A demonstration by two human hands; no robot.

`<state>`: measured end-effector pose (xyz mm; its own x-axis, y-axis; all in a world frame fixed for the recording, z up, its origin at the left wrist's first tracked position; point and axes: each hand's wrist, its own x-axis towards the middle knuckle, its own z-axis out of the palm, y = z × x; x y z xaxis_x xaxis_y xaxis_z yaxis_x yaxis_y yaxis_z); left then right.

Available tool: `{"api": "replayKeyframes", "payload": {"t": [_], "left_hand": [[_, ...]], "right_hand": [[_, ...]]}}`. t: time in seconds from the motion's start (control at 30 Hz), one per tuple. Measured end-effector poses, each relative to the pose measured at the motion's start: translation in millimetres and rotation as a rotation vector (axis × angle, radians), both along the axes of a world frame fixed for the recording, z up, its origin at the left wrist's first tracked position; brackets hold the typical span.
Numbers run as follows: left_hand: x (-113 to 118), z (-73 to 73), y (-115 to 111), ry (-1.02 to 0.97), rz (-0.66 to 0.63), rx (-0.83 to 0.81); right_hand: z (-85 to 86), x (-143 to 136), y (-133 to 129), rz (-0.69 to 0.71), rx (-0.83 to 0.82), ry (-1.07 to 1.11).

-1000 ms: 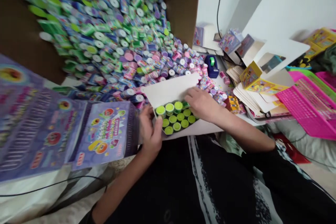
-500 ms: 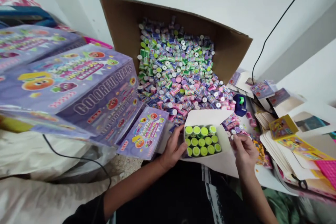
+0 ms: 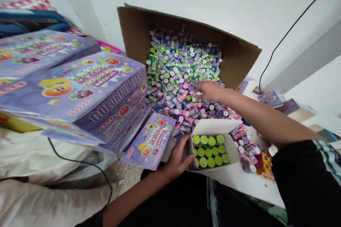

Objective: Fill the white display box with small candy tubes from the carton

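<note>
My left hand (image 3: 178,159) grips the left side of a small open white box (image 3: 233,152), thumb at its rim. Rows of small bottles with lime-green caps (image 3: 208,152) stand upright inside it. Stretched forward, my right hand (image 3: 207,91) is over the heap of small bottles (image 3: 183,65) with green, purple, pink and white labels and caps. Its fingers are bent down at the pile; whether a bottle is between them is too small to tell. The heap spills out of a large brown carton (image 3: 234,55) lying on its side.
Stacked purple display boxes (image 3: 106,92) stand at the left, with a flat purple box (image 3: 153,138) beside the white box. More bottles (image 3: 246,149) lie at its right. Open cartons (image 3: 298,111) are at the far right. A black cable hangs down the wall.
My right hand has moved from beside the white box, forward and left, onto the bottle heap. The view has shifted slightly; my left hand still holds the box.
</note>
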<state>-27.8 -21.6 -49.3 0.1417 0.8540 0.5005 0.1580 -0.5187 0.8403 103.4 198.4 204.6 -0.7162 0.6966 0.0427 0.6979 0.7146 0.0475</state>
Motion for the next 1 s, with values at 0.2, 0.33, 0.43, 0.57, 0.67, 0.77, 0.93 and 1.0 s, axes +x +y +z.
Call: {"api": "replayKeyframes", "payload": {"t": [0.2,0.33,0.43,0.57,0.67,0.77,0.93,1.0], "left_hand": [[-5,-2.7,-2,0.022,0.061,-0.094],[-7,-1.0,0,0.049,0.061,-0.122],[-8,3.1,-1,0.044,0.051,-0.091],[-7,7.3,-3,0.022,0.084,-0.102],[-6,10.0,-3,0.014,0.088,-0.136],[-5,13.8,-3,0.021,0.09,-0.156],[-3,18.9,-3,0.055,0.141,-0.154],[-3,19.1,-4,0.065,0.15,-0.153]], "right_hand": [[-19.5,-35,-1,-0.016,-0.031,-0.292],[3.9,-10,7,-0.115,-0.082,-0.103],[28.2,43,-11,-0.187,-0.095,0.333],[18.3,132,-94,-0.03,-0.118,1.046],[-27.3,169,-167,-0.107,-0.068,1.207],[-74.7,171,-209,-0.326,-0.014,0.995],[-104.1,157,-197,-0.278,0.065,0.539],[-103.8,156,-184,-0.231,0.034,0.495]]}}
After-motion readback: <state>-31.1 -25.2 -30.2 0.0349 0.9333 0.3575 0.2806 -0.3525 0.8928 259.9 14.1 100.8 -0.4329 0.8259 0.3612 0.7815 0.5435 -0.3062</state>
